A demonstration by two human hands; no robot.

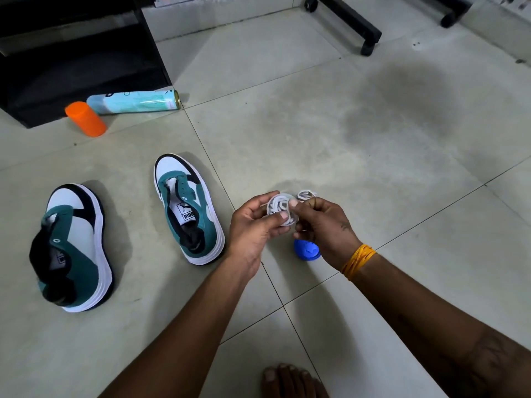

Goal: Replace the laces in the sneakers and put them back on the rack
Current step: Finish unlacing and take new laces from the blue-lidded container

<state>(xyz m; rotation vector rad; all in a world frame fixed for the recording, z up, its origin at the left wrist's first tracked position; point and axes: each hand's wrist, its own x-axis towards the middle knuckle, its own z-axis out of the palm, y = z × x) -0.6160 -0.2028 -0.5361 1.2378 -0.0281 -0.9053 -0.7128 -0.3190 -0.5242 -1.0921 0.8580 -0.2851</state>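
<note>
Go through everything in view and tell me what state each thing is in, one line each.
Left sneaker: on the floor, unlaced.
Right sneaker: on the floor, upright, unlaced.
White laces: coiled in a bundle, held by both hands.
Left hand: grips the bundle.
Right hand: pinches the laces.
Spray can: lying on its side, uncapped.
Orange cap: off, beside the can.

Left hand (253,225) and right hand (324,225) hold coiled white laces (280,209) beside two laceless sneakers (188,208).
</note>
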